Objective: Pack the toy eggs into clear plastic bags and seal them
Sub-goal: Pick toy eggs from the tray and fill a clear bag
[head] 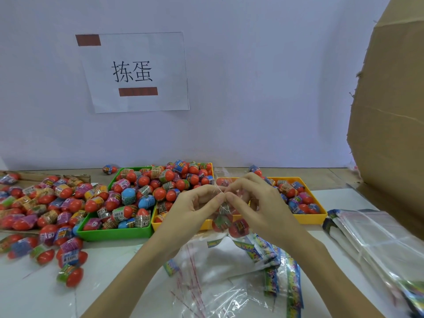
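Note:
A clear plastic bag (226, 222) with a few red toy eggs in it hangs in the air between my hands. My left hand (195, 206) and my right hand (257, 200) both pinch its top edge, fingertips meeting above the eggs. Behind them a green tray (114, 232), a yellow tray (158, 224) and a second yellow tray (314, 218) hold several wrapped red and blue eggs. More loose eggs (41, 210) lie heaped on the table at the left.
Empty clear bags with red seal strips (202, 278) and printed header cards (282, 271) lie on the white table under my arms. A stack of flat bags (378, 239) sits at the right. A large cardboard box (390, 111) stands at the right. A paper sign (135, 72) hangs on the wall.

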### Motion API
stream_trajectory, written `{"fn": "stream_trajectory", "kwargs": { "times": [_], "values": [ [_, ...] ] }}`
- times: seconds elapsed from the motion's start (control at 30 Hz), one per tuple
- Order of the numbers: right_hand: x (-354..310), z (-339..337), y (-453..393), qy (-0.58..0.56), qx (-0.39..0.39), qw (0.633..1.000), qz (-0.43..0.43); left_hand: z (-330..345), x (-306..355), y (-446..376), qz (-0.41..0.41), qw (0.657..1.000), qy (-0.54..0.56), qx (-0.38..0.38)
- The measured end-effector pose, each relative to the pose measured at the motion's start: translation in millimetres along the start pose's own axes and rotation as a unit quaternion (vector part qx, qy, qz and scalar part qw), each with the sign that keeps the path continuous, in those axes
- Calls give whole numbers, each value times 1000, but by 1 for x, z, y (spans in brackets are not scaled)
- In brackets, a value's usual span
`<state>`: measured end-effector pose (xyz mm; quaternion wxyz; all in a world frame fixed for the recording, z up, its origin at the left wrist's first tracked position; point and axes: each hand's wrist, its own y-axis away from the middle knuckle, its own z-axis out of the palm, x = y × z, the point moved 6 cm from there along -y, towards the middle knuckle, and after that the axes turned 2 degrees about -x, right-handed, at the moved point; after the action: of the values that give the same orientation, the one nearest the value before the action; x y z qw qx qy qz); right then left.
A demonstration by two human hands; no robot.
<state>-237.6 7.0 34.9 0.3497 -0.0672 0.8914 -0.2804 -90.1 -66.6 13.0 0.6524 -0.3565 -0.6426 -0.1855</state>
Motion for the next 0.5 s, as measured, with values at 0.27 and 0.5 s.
{"fn": "stream_trajectory", "kwargs": {
  "times": [0.27,0.5],
  "values": [
    [-4,0,1,-6,10,1000,-19,-1,-1,1,-5,1000,-8,11],
    [-7,7,3,-47,-10,999,-19,-7,-4,-1,-10,999,7,37]
  ]
}}
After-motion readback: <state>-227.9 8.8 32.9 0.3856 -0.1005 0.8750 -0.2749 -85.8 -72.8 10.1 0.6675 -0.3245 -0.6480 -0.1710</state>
